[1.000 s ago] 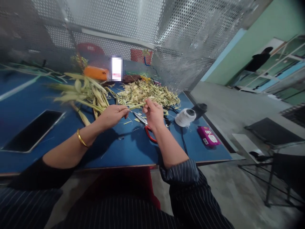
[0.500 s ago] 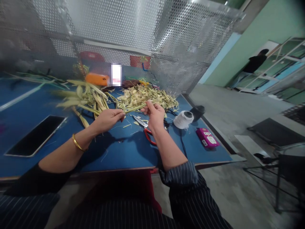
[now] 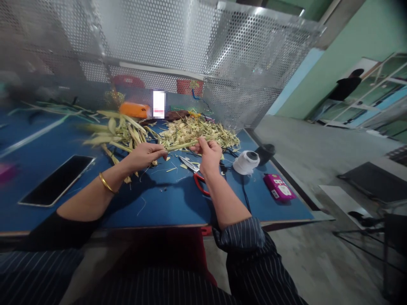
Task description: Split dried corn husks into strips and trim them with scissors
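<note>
Green strip spans both hands; purple pack has blurred print.

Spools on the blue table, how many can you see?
2: a white spool right of the right hand, and a black spool partly behind it; others may be hidden.

I look through one head-worn camera, facing forward and down from above the striped shirt, over the near edge of the table. The left hand and right hand sit close, around mid-frame, with the mesh screen standing farther off behind them; my wide view leans, so at the right I also catch the floor and green wall well beyond.
</note>
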Demonstrator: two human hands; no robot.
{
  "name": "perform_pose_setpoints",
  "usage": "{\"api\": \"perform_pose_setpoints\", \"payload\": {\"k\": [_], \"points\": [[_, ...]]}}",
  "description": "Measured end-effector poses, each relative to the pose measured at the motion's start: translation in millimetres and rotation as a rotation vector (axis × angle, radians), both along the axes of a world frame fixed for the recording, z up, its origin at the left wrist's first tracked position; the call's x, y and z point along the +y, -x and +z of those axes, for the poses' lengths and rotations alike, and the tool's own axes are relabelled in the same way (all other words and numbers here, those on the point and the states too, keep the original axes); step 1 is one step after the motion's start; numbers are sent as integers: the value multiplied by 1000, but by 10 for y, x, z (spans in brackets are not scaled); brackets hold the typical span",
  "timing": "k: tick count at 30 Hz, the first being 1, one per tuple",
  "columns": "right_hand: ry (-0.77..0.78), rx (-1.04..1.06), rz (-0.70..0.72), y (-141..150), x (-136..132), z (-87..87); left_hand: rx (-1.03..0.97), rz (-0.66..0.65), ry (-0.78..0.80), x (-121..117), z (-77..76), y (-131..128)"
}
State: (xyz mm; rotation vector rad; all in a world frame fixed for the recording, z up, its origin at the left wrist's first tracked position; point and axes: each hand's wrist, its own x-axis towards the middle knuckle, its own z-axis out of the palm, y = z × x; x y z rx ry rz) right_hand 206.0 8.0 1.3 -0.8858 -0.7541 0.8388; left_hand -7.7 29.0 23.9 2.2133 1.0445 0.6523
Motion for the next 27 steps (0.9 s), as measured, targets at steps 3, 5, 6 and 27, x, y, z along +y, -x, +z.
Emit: {"api": "perform_pose_setpoints", "payload": {"k": [3, 5, 6, 27], "points": [[4, 63, 14, -30, 23, -19, -190, -120, 384, 7, -52, -6], [-17, -7, 0, -47, 20, -18, -248, -152, 555, 20, -86, 9], [-36, -74, -21, -53, 13, -14, -251, -158, 597, 28, -94, 28], [-143, -412, -58, 32, -77, -83, -226, 176, -150, -167, 8, -882]]}}
